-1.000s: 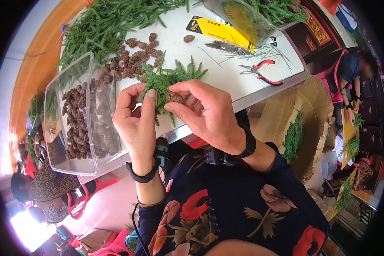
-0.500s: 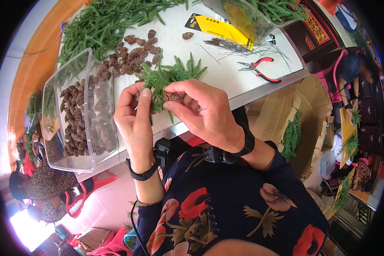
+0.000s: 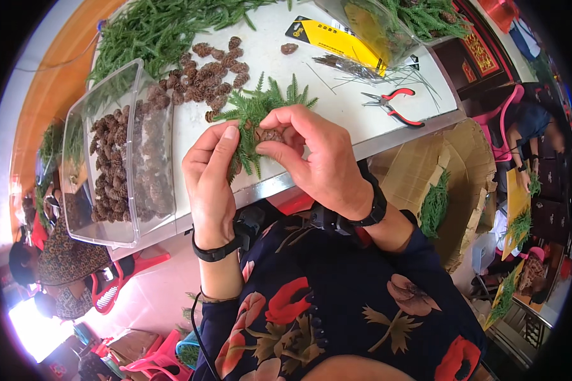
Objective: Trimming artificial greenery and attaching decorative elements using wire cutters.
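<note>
Between my hands, over the table's near edge, is a sprig of green needle foliage [image 3: 260,108]. My left hand [image 3: 213,171] is closed on its left side, thumb against the fingers. A brown pine cone [image 3: 271,135] sits against the sprig, pinched by the thumb and forefinger of my right hand [image 3: 318,155]. Whether wire joins cone and sprig is hidden by my fingers. Just beyond lies a loose heap of pine cones [image 3: 203,82]. To the left, a clear plastic bin [image 3: 133,159] holds many more cones.
Red-handled pliers [image 3: 397,105] lie at the table's right, near thin wires [image 3: 349,66] and a yellow package [image 3: 337,41]. Green branches [image 3: 146,38] are piled at the far left. A cardboard box [image 3: 394,159] with foliage stands right of the table. Other people work at far right.
Both hands, with the sprig and cone, appear slightly further right in the picture. The grip looks unchanged, and the view has shifted a little.
</note>
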